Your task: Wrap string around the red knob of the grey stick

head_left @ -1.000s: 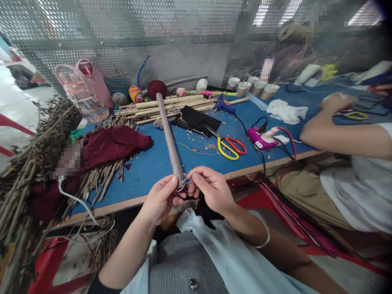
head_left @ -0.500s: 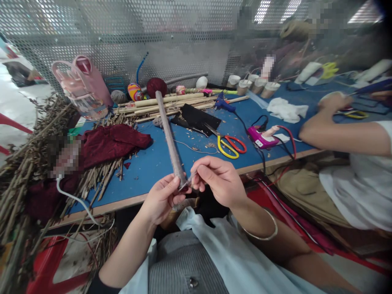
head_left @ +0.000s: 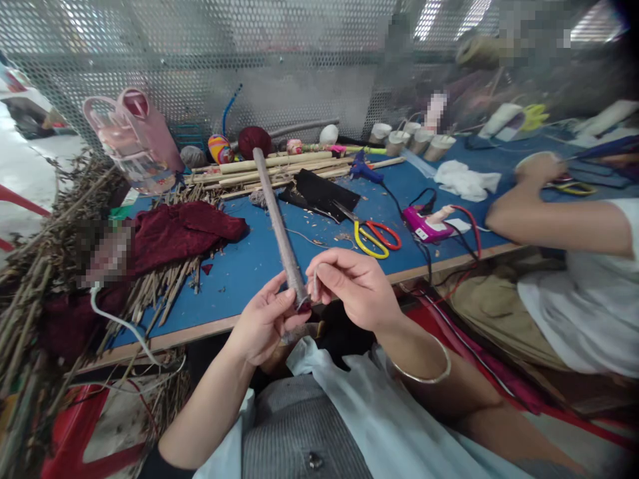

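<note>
A long grey stick (head_left: 279,229), seemingly wrapped in yarn, leans away from me over the table edge. My left hand (head_left: 267,316) is closed around its near end, thumb on one side; a dark red bit shows at the tip. Close beside that end, my right hand (head_left: 352,286) pinches a short, pale grey strand (head_left: 316,283) between thumb and fingers. Its other end is hard to make out. Beyond my hands lie scissors (head_left: 372,239) with one yellow and one red handle, and a black cloth piece (head_left: 319,194).
Dark red fabric (head_left: 184,233) and dry stalks (head_left: 162,293) cover the left side. At the back are a dark red yarn ball (head_left: 253,141), pale sticks (head_left: 279,166) and a blue glue gun (head_left: 366,167). A magenta power strip (head_left: 424,223) and a co-worker's arm (head_left: 559,223) are on the right.
My right hand has risen slightly with the strand, which now stands more upright beside the stick. My left hand's fingers have shifted on the stick's end, where the dark red tip shows more.
</note>
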The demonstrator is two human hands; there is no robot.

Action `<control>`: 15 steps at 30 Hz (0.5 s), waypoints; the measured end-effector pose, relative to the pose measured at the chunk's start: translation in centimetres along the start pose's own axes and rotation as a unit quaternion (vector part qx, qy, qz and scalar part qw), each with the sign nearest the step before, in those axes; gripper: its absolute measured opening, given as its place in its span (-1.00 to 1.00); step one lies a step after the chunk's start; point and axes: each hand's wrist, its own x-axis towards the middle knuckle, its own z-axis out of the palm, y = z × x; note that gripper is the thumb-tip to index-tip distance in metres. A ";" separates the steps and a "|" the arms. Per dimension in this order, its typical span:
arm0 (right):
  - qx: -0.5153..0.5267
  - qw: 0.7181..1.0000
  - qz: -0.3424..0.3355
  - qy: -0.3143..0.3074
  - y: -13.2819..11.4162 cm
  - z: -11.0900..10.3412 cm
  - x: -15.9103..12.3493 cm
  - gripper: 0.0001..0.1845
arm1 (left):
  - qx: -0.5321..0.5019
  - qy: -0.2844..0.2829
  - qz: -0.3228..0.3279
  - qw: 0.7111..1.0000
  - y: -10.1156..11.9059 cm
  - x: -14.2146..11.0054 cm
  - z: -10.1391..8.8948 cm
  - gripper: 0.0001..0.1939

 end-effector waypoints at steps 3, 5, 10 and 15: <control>0.005 1.000 0.003 0.016 -0.1 -0.3 0.2 -0.81 | -0.009 -0.037 0.022 0.999 -0.2 -0.2 0.0 -0.01; 0.007 1.000 -0.002 0.020 -0.2 -0.4 0.2 -0.81 | -0.007 -0.055 0.034 0.998 -0.4 -0.1 -0.1 0.06; 0.004 1.000 -0.016 0.014 -0.2 -0.4 0.3 -0.83 | -0.002 -0.059 0.020 0.998 -0.9 0.4 -1.0 -0.14; 0.026 0.999 -0.027 0.026 -0.7 -0.6 0.1 -0.83 | -0.015 -0.071 0.004 0.997 -1.0 0.6 -1.4 -0.47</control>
